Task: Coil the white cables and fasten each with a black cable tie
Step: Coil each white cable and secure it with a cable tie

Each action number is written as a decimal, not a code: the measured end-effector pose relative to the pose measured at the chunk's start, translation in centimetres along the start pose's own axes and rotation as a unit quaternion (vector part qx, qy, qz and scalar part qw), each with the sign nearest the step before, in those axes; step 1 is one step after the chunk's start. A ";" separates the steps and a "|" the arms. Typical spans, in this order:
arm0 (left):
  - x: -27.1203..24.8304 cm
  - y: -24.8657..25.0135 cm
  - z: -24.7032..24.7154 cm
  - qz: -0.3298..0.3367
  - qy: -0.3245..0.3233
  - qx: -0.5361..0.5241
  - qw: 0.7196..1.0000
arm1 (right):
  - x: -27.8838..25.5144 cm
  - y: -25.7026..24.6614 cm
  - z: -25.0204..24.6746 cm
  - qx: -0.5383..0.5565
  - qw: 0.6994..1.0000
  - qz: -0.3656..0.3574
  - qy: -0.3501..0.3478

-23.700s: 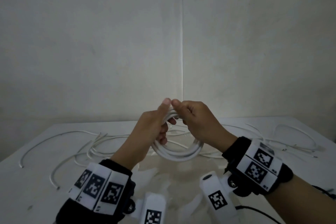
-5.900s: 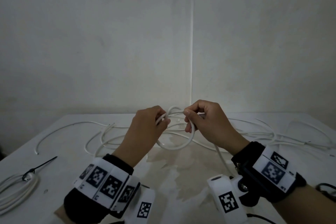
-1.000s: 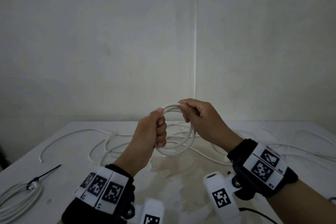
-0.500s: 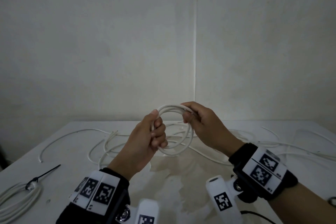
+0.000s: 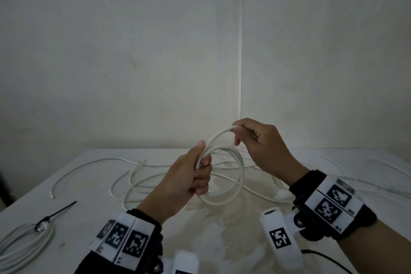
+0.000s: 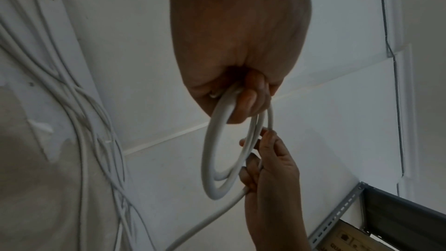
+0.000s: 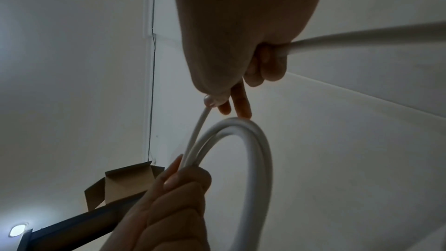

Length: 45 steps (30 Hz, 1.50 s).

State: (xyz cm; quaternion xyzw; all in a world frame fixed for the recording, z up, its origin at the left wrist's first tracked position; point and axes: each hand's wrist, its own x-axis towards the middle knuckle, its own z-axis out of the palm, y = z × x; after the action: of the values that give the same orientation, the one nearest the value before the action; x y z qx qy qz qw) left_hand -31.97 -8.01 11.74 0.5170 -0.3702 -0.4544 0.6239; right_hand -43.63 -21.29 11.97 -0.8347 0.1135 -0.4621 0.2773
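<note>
Coil winding: left hand (image 5: pixel 188 181) fingers curl round the white cable coil (image 5: pixel 231 176), held above the tabletop (image 5: pixel 93 187); right hand (image 5: pixel 264 147) pinches the next turn. Best laid flush against the coil, untwisted.

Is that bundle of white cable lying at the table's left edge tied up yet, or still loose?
Tied. The finished coil lies on the table with a black cable tie cinched around its loops, the tail sticking out.

My left hand (image 5: pixel 189 179) hides the coil (image 5: pixel 231 193) where it grips; the tied bundle (image 5: pixel 20 244) runs off-frame.
</note>
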 end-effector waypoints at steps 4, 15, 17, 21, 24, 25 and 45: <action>-0.3 0.3 0.6 0.000 -0.017 0.027 0.999 | 0.7 -0.1 -0.4 -0.013 0.999 0.011 0.035; -0.4 0.5 1.0 0.012 -0.025 0.092 0.995 | 0.9 -0.1 -1.4 -0.012 0.996 0.052 0.069; -0.4 0.5 1.0 0.013 -0.018 0.097 0.995 | 0.8 -0.2 -1.4 -0.014 0.996 0.066 0.058; -0.1 1.1 0.6 0.044 0.021 -0.011 0.999 | -0.1 -1.2 -1.2 0.043 0.989 0.138 -0.036; 0.4 1.3 0.2 0.075 0.055 -0.069 0.993 | -1.6 -2.2 -0.2 0.200 0.950 0.199 -0.137; 0.5 1.2 0.0 0.081 0.064 -0.072 0.992 | -1.9 -2.4 0.0 0.230 0.941 0.199 -0.148; 0.4 0.9 0.4 0.097 0.108 -0.083 0.986 | -1.5 -0.8 1.1 0.131 0.983 0.107 -0.067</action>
State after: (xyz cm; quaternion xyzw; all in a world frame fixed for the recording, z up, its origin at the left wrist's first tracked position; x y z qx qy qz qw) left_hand -32.02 -8.46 12.66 0.4708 -0.3100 -0.3628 0.7420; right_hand -43.56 -19.60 10.90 -0.8031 0.1215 -0.3839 0.4392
